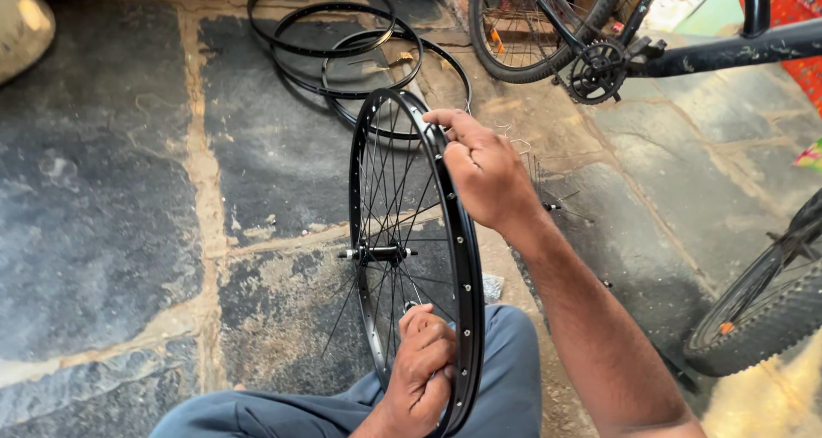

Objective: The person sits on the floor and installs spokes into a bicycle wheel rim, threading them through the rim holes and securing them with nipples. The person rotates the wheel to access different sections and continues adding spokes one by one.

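Note:
A black spoked bicycle wheel rim point(469, 258) stands upright between my knees, its hub and axle point(377, 253) near the middle. My right hand point(484, 171) grips the rim at its upper far part, fingers curled over the edge. My left hand point(421, 369) is closed around spokes close to the rim at the bottom, near my lap; what it pinches is hidden by the fingers.
Three bare black rims point(338, 40) lie stacked on the stone floor ahead. A bicycle with chainring point(597, 70) and rear wheel stands at the upper right. Another tyre point(762, 305) is at the right edge. A loose spoked hub point(548, 205) lies behind my right wrist.

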